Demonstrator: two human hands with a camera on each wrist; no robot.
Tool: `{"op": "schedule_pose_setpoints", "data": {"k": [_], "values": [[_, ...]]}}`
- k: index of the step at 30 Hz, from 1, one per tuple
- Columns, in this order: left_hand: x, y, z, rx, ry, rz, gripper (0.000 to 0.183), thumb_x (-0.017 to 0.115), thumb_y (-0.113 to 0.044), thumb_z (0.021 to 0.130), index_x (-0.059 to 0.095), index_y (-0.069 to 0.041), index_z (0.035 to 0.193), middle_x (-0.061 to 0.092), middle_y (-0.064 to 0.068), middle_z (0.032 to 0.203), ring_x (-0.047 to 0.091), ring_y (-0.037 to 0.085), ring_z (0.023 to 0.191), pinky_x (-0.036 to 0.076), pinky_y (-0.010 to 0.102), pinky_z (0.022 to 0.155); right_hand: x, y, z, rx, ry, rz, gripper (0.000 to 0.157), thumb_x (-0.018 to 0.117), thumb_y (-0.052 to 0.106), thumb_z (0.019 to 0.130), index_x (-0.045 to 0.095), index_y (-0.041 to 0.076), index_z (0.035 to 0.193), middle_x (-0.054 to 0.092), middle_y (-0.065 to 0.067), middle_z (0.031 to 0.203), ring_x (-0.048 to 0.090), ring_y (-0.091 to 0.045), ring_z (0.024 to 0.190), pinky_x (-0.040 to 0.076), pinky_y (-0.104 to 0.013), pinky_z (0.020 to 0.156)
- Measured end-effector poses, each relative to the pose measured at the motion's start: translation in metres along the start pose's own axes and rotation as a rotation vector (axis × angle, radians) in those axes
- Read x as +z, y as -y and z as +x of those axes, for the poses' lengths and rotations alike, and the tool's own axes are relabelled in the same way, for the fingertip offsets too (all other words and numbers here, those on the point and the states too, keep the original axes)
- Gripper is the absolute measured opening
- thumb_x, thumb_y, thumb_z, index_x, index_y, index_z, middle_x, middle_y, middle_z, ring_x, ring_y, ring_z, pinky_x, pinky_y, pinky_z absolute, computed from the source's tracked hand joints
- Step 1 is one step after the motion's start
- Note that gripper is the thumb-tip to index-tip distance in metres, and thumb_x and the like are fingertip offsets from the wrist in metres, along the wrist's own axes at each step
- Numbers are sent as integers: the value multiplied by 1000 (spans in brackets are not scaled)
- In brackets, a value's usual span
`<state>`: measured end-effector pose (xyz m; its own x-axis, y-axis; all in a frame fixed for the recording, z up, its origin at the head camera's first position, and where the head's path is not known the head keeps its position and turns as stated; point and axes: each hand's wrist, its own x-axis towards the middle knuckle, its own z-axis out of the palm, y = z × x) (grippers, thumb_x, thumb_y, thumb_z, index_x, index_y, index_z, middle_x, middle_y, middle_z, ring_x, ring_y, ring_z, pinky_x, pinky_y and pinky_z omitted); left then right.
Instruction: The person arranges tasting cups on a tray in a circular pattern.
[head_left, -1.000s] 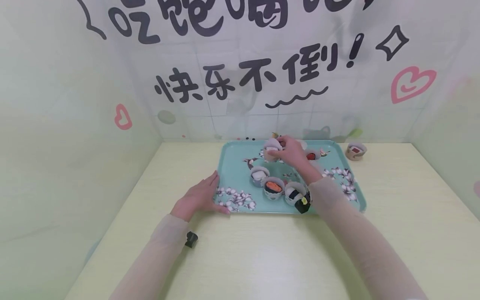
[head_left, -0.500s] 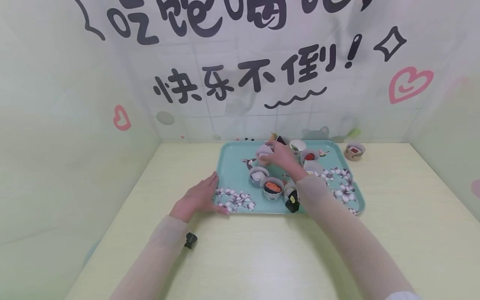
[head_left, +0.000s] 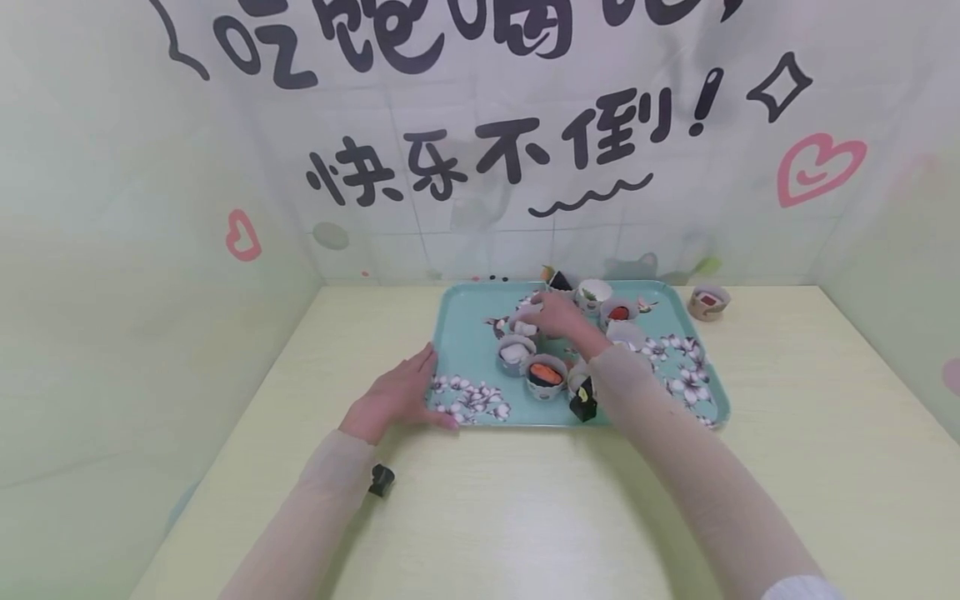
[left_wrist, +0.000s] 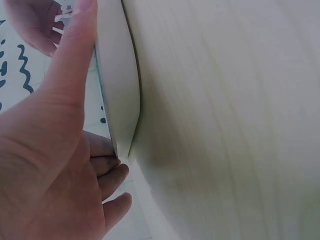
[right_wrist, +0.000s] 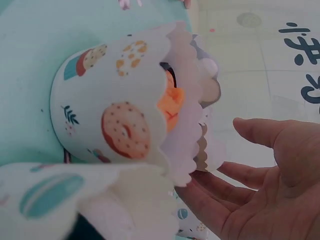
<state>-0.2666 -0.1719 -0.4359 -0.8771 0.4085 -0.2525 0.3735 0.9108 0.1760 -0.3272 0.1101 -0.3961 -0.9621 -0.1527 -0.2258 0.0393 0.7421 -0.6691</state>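
Small printed paper cups with sushi-like pieces stand in a ring on a light blue tray (head_left: 468, 333). My right hand (head_left: 564, 318) is over the ring's left side, fingertips right at the rim of a cup with a white piece (head_left: 523, 327). In the right wrist view, the thumb of that right hand (right_wrist: 265, 185) stands apart from the cups. Nearest that camera is a cup with an orange-topped piece (right_wrist: 127, 100). My left hand (head_left: 401, 392) rests along the tray's left edge, thumb at the front corner; the left wrist view shows this left hand (left_wrist: 55, 145) against the tray's side (left_wrist: 117, 75).
Another cup (head_left: 708, 302) stands on the table right of the tray. A small black piece (head_left: 381, 481) lies by the left forearm. A black piece with a yellow top (head_left: 583, 402) is at the tray's front edge. A printed wall backs the table.
My right hand has carried the cup with the white piece leftward and lowered it beside the cup at the ring's left. Its fingers have loosened. The left hand has stayed at the tray.
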Motion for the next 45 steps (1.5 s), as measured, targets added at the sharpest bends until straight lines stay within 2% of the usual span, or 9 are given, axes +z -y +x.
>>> {"op": "schedule_pose_setpoints", "data": {"k": [4, 12, 24, 35, 45], "values": [[0, 0, 0, -2, 0, -5, 135, 76, -73, 66, 12, 2, 158, 5, 18, 168, 19, 41, 153, 28, 52, 124, -6, -1, -2, 13, -17, -16, 58, 56, 35, 101, 43, 3, 148, 48, -18, 150, 55, -31, 121, 55, -43, 99], [-1, -1, 1, -6, 6, -7, 135, 76, -73, 66, 11, 3, 158, 4, 18, 168, 18, 41, 153, 28, 52, 124, -27, -5, -9, 27, -37, 47, 57, 59, 32, 100, 45, 1, 146, 54, -21, 142, 63, -37, 116, 56, -47, 98], [-2, -2, -1, -9, 8, -8, 134, 76, -72, 67, 12, 3, 158, 5, 19, 168, 19, 43, 152, 28, 54, 123, -58, -28, -11, 51, -101, 74, 56, 58, 32, 100, 45, -1, 144, 50, -24, 145, 56, -38, 126, 52, -49, 103], [-2, -3, 0, -4, 4, 0, 135, 76, -73, 66, 12, 4, 158, 6, 19, 168, 20, 43, 152, 29, 54, 123, -83, -49, -25, 40, -166, 69, 53, 57, 29, 100, 48, -5, 139, 52, -28, 141, 58, -41, 122, 53, -50, 101], [-2, -4, 0, 0, -1, -6, 136, 77, -72, 66, 13, 4, 158, 7, 20, 168, 21, 43, 152, 30, 55, 122, -107, -69, -42, 51, -199, 71, 56, 57, 28, 100, 45, -8, 141, 50, -31, 142, 57, -45, 122, 54, -51, 100]]}}
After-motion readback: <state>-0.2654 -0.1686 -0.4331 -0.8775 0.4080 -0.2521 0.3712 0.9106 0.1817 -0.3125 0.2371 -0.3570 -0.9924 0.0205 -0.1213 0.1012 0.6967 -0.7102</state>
